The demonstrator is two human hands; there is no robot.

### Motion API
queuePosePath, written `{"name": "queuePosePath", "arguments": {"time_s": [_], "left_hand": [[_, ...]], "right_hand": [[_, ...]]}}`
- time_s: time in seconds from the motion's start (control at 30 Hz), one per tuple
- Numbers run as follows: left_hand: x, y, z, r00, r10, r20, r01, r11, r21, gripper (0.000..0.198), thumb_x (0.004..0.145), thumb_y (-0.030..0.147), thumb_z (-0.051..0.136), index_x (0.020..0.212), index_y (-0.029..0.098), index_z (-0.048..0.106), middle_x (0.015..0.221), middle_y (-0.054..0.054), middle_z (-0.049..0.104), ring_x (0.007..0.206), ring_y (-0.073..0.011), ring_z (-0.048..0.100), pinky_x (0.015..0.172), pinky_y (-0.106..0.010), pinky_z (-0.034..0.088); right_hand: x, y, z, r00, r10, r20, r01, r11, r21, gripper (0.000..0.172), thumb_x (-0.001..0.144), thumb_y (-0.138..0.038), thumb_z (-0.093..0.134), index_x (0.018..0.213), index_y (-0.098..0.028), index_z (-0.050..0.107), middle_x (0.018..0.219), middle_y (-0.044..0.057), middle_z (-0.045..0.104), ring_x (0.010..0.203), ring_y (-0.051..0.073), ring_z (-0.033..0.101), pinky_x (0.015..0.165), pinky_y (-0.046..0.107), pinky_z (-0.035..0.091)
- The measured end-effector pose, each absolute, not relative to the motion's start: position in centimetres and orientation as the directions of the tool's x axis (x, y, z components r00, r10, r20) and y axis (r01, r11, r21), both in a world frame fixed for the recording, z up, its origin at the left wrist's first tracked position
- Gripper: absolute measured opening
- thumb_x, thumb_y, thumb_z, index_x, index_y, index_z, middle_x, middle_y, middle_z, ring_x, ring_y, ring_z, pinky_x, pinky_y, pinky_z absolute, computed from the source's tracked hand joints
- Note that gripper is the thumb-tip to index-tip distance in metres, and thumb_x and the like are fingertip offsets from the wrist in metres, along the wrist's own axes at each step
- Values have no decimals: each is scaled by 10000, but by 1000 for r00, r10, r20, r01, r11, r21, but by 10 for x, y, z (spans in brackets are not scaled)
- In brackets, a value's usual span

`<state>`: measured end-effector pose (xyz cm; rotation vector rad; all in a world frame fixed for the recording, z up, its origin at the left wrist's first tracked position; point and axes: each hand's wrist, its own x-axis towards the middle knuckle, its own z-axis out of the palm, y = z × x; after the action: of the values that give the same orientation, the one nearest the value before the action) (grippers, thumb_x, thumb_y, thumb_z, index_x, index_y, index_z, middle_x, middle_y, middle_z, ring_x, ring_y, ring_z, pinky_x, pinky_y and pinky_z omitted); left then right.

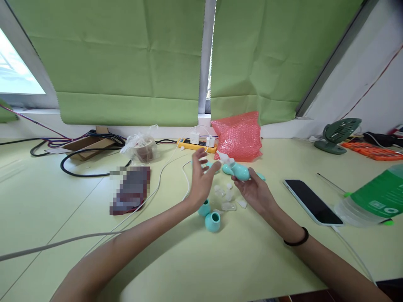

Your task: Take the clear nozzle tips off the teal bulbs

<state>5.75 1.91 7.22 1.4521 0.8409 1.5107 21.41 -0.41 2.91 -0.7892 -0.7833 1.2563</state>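
My right hand (256, 191) grips a turquoise, rounded hollow bottle (241, 172) with a narrow neck, tilted to the left. A translucent white tip (223, 157) shows just beyond its neck; whether the two touch I cannot tell. To the left my left hand (202, 176) is raised with fingers apart, holding nothing. More turquoise pieces lie behind the hands, partly hidden. Below, two small turquoise pots with round openings stand on the table, the nearer pot (213, 222) in full view. Several clear plastic pieces (228, 206) lie between the hands.
A pink bubble-wrap bag (238, 136) lies behind the hands, beside a yellow power strip (197, 145). On the right are a phone (313, 202), a green-labelled bottle (373, 195) and a small fan (338, 135). A dark red phone (131, 191) and white cables lie left.
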Motion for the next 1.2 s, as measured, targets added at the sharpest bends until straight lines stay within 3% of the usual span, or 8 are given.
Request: {"name": "queuePosePath", "arguments": {"time_s": [0.1,0.17,0.27,0.33,0.47,0.67,0.93,1.2], "left_hand": [[75,13,77,327,890,317,-270,-233,934,353,728,227,522,1052,202,384,847,-27,541,811,-150,523,730,-283,424],[77,11,76,415,870,266,-288,-152,946,335,783,284,456,1089,202,351,680,6,545,651,-132,544,614,-261,448],[72,13,76,462,826,324,-288,-206,935,364,803,347,427,1127,205,343,556,39,510,506,-114,515,508,-226,429],[67,16,77,523,790,318,-202,-248,947,353,814,394,386,1101,187,403,528,33,505,465,-114,491,460,-218,401],[61,23,82,639,701,319,-21,-398,917,310,835,379,332,892,152,536,603,7,524,557,-127,498,555,-238,406],[58,26,86,761,546,350,86,-619,780,305,855,323,287,794,142,524,765,-11,531,756,-147,488,696,-245,387],[51,34,89,851,453,267,118,-660,742,291,843,269,302,744,154,550,764,-5,565,752,-145,503,700,-231,393],[48,38,90,845,496,202,225,-672,706,289,830,280,328,735,159,573,786,-6,601,760,-151,528,693,-223,394]], "right_hand": [[203,-14,31,29,993,114,-461,114,-880,243,732,-398,526,898,-222,542,961,20,597,788,166,610,592,239,522],[200,-19,32,5,977,211,-368,198,-909,190,719,-395,543,783,-217,535,981,21,586,789,172,602,594,270,519],[197,-24,31,64,910,411,-147,416,-898,160,638,-297,647,652,-193,526,793,12,594,711,150,582,594,268,503],[196,-27,30,144,845,516,-5,522,-853,161,595,-205,684,708,-199,570,679,-8,565,629,124,559,570,252,490],[195,-28,29,209,775,596,112,586,-802,245,610,-131,661,835,-219,617,664,-10,581,575,110,537,548,258,479],[195,-26,26,237,724,648,233,605,-761,136,593,-114,664,689,-210,653,654,0,611,613,133,550,560,271,474],[196,-26,23,155,698,699,357,620,-698,79,608,-161,659,638,-234,663,613,-11,624,603,152,572,577,286,460],[191,-29,23,82,728,681,415,596,-687,87,692,-192,583,630,-210,641,578,1,590,547,134,539,526,270,449]]}}
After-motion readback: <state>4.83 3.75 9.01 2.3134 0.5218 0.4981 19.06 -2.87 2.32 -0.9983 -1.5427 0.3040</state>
